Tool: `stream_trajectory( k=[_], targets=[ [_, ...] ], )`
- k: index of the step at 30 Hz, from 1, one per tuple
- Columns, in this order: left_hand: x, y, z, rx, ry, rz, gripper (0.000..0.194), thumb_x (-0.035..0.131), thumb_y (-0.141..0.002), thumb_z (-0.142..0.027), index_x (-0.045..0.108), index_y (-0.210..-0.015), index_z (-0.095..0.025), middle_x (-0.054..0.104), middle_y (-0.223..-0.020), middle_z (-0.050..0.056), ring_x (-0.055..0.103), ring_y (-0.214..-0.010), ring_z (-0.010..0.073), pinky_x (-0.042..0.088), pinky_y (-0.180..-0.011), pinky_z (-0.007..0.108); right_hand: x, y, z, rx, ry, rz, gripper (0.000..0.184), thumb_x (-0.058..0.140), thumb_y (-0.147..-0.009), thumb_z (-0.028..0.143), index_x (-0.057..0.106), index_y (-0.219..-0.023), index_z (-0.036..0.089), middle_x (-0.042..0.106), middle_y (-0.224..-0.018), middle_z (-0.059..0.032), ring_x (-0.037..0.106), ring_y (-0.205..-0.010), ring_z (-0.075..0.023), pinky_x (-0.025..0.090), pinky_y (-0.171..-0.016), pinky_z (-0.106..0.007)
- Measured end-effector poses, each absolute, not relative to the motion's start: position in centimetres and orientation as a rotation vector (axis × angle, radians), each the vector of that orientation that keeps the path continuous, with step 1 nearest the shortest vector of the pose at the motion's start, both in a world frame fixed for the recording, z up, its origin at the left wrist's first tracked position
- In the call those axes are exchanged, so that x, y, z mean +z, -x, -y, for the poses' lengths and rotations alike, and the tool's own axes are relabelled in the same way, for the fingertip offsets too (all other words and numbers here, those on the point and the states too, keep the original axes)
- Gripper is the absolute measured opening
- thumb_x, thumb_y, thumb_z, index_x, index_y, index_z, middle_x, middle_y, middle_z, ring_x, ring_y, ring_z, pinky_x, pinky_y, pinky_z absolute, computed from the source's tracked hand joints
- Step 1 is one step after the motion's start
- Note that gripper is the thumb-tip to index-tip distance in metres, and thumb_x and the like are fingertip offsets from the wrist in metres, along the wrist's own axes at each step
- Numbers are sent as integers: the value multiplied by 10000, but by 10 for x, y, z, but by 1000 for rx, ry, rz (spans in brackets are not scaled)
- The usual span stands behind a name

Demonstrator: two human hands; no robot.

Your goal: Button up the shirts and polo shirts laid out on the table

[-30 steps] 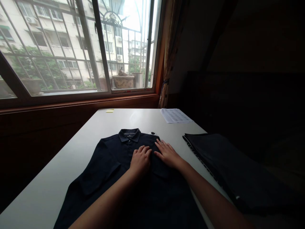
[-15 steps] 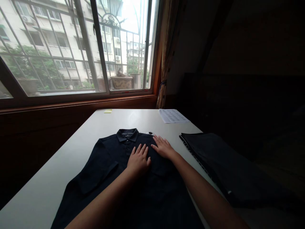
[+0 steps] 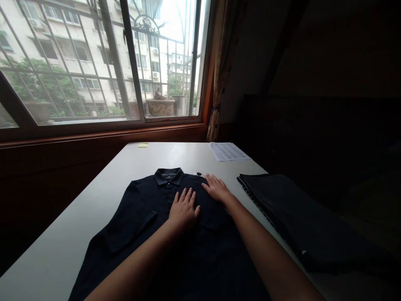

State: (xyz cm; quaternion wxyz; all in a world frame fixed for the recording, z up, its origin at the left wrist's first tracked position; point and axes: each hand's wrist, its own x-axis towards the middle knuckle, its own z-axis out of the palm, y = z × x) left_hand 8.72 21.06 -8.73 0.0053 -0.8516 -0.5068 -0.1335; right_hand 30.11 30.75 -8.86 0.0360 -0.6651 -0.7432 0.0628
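A dark navy polo shirt (image 3: 140,205) lies front side up on the white table (image 3: 78,209), its collar toward the window. My left hand (image 3: 184,209) rests flat on the chest, just right of the button placket, with fingers spread. Near the shirt's right shoulder, my right hand (image 3: 216,187) lies open on the fabric, its fingertips by the shoulder edge. A small white object with a dark centre (image 3: 199,174) shows partly past that edge; its kind I cannot make out. My forearms cover part of the lower shirt.
Folded dark cloth (image 3: 291,209) lies along the table's right side. Printed papers (image 3: 228,151) are at the far right corner, and a yellow sticky note (image 3: 143,145) is at the far left. Beyond the table stand a barred window (image 3: 163,75) and a tied curtain (image 3: 216,100).
My right hand has slid slightly outward and away from me along the shoulder. My left hand stays in place on the chest. The view has shifted a little.
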Motion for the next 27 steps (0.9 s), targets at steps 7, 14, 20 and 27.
stream_trajectory(
  k=[7,14,20,27],
  targets=[
    [-86,-87,-211,-424,2677,1587,643,286,-997,-529,366,-1530,-177,298,-1611,76,216,-1504,299,188,-1212,540,-91,-304,-320,210,2112,2240,704,164,-997,602,178,-1588,219,125,-1665,-28,91,-1532,-231,90,-1224,-479],
    [-85,-87,-210,-420,2667,1588,641,279,-998,-533,368,-1529,-186,308,-1608,75,219,-1503,297,189,-1214,526,-93,-306,-323,209,2127,2229,690,148,-1002,597,173,-1588,232,125,-1665,-27,86,-1533,-216,95,-1223,-469],
    [-84,-87,-209,-411,2663,1588,632,276,-1001,-533,367,-1531,-201,307,-1610,69,219,-1503,294,195,-1213,524,-92,-306,-323,192,2147,2202,661,144,-1016,557,193,-1584,223,132,-1664,-29,110,-1530,-202,103,-1222,-448],
    [-82,-86,-209,-391,2661,1599,634,274,-1000,-535,365,-1531,-201,304,-1611,62,222,-1504,285,201,-1216,512,-91,-305,-324,166,2176,2153,667,160,-1015,537,225,-1577,184,160,-1659,-38,143,-1522,-197,121,-1222,-418]
  ],
)
